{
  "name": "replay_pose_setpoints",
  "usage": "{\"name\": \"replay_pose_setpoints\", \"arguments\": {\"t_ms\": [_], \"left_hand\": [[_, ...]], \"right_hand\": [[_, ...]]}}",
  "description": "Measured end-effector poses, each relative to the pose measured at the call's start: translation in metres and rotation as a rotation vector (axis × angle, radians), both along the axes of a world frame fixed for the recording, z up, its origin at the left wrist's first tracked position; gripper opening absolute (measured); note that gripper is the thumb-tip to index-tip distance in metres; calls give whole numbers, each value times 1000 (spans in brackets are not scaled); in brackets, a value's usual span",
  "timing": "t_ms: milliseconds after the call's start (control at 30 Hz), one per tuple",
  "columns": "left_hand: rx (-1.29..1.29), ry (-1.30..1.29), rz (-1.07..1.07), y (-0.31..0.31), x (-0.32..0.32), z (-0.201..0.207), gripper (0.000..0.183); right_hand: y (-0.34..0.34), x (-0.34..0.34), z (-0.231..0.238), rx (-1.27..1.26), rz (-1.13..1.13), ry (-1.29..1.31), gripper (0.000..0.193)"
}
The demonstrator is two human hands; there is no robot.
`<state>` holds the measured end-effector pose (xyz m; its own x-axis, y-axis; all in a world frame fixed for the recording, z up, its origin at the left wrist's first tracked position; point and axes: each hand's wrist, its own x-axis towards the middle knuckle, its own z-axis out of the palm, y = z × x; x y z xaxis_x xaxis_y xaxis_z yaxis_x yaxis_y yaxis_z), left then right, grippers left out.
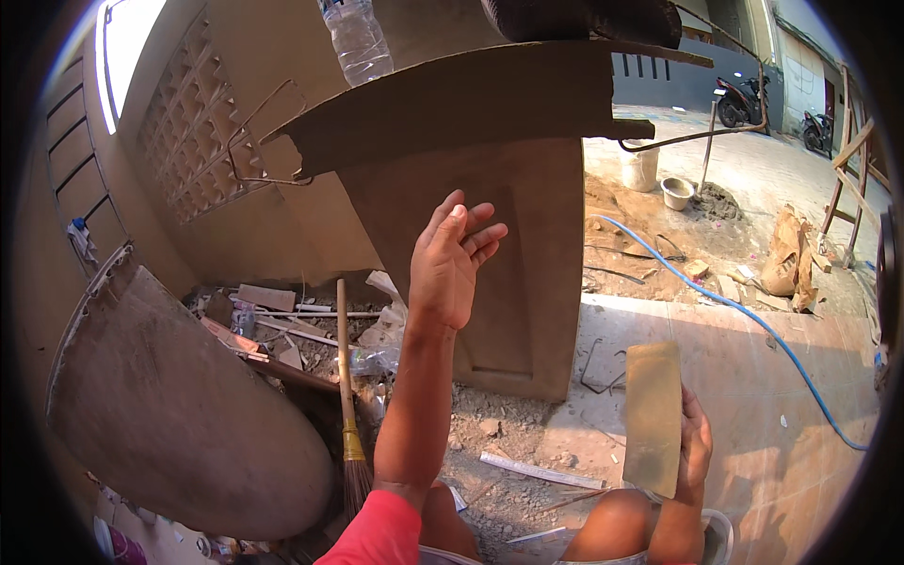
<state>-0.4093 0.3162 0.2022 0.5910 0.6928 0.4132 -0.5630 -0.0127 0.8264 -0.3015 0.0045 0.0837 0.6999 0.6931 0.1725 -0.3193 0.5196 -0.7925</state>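
My left hand (447, 259) is raised in front of a grey-brown upright panel (518, 264), its fingers apart and slightly bent, with nothing in them. Whether it touches the panel I cannot tell. Low on the right, my right hand (695, 443) grips what looks like a plastering trowel (652, 419), a flat rectangular tan plate held upright. Its handle is hidden behind the plate. Above the left hand, a curved dark slab (452, 104) with rough edges and bent wire juts out across the panel's top.
A plastic bottle (358, 42) stands on the slab. Left of my arm are a broom (346, 377), rubble and a large curved grey piece (179, 405). A blue hose (753, 315) crosses the tiles at right. Farther off are buckets (677, 193), a torn paper bag (789, 254) and motorbikes (742, 102).
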Motion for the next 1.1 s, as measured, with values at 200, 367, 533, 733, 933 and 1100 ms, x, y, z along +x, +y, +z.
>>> {"name": "replay_pose_setpoints", "arguments": {"t_ms": [200, 367, 533, 733, 933, 1100], "left_hand": [[-262, -275, -325, 18, 14, 33, 83], [-383, -330, -389, 19, 27, 55, 83], [-432, -363, -406, 15, 22, 68, 86], [-504, -415, -443, 15, 23, 63, 88], [-556, -465, -448, 13, 27, 67, 90], [-560, -496, -407, 17, 24, 62, 89]], "right_hand": [[2, 0, -18, -10, -34, 84, 56], [4, 8, -42, 0, -64, 65, 49], [6, 21, -52, -38, -59, 56, 51], [-6, 32, -61, -201, -111, -141, 52], [-18, 36, -66, -292, -150, -267, 54], [-26, 39, -69, -339, -190, -332, 56]]}}
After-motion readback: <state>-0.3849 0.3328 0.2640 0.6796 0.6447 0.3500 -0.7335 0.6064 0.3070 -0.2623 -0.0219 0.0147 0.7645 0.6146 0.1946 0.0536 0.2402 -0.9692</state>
